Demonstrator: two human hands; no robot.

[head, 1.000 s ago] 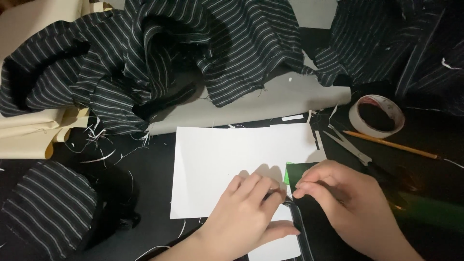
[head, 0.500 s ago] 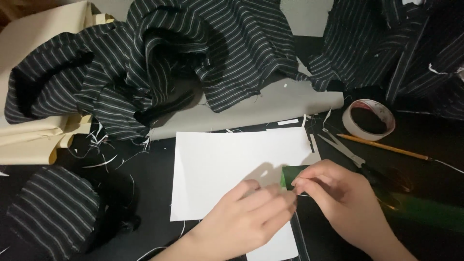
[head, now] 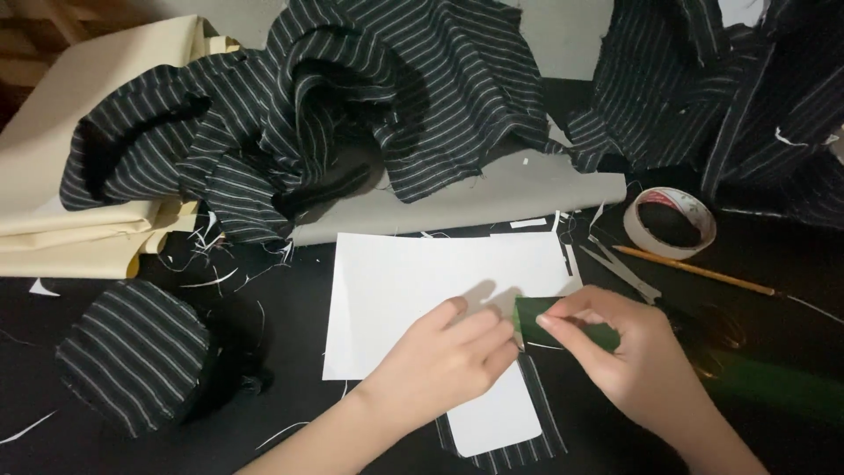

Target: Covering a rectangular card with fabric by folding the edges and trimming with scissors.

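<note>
A white paper sheet [head: 422,290] lies on the dark table. My left hand [head: 444,356] rests flat on its lower right part, pressing it down. My right hand [head: 624,352] pinches the end of a green ruler [head: 536,315] at the paper's right edge; the ruler's body [head: 774,387] runs off to the right. A strip of black striped fabric [head: 519,449] shows under a smaller white card [head: 492,422] below my hands.
Heaps of black pinstriped cloth [head: 352,105] fill the back. Cream fabric [head: 79,176] lies at left, a folded striped piece [head: 132,352] at lower left. A tape roll [head: 670,220], pencil [head: 694,271] and scissors [head: 629,273] sit at right. Thread scraps litter the table.
My hands have shifted slightly along the paper's right edge with the green ruler. The view has tilted a little; the paper stays in place.
</note>
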